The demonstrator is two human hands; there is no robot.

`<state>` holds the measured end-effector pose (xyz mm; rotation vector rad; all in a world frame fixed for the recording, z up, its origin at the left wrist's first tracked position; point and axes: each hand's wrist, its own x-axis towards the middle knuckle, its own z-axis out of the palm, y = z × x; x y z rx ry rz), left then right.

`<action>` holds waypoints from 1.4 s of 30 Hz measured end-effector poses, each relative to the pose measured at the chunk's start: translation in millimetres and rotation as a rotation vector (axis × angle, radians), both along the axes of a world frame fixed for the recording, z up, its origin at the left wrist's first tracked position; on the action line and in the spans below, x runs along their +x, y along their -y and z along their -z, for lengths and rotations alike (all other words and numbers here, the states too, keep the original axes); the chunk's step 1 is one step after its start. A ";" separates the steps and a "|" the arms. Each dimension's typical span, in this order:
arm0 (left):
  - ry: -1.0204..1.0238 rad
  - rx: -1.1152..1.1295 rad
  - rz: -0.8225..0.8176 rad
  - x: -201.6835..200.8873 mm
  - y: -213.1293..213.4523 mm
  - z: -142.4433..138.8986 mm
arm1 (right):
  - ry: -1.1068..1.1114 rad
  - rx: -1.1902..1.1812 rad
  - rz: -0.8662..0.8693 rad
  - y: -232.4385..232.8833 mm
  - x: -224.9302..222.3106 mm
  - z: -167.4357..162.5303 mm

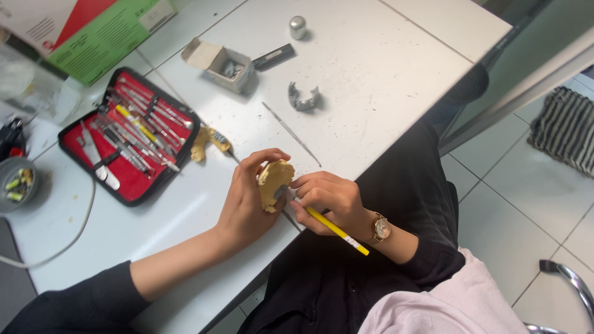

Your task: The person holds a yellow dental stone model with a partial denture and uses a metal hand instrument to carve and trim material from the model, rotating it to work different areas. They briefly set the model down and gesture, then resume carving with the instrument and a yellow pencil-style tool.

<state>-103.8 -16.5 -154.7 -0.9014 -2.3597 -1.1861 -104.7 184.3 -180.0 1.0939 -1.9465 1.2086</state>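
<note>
Fingers (263, 162) of the left hand (244, 201) clasp a yellow, rounded plaster cast (274, 182).

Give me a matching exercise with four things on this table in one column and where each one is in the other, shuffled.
1. Plaster cast
2. Pencil
3. Tool case
4. Small box

A. Open at the table's left
B. In the right hand
C. At the far side, flap open
D. In the left hand

Pairs: 1-D, 2-B, 3-A, 4-C
</note>
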 end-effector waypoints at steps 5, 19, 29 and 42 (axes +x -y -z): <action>0.118 0.050 0.067 -3.0 4.4 0.1 | -0.008 -0.001 0.032 4.5 2.4 2.6; 0.288 0.069 0.154 -21.4 20.7 4.2 | -0.001 -0.018 0.006 15.6 -10.5 12.3; 0.307 0.103 0.148 -18.5 28.4 13.5 | 0.091 -0.058 -0.023 20.4 -7.0 16.4; 0.258 0.198 0.136 -19.6 20.5 37.9 | 0.337 -0.221 -0.085 14.6 6.4 13.9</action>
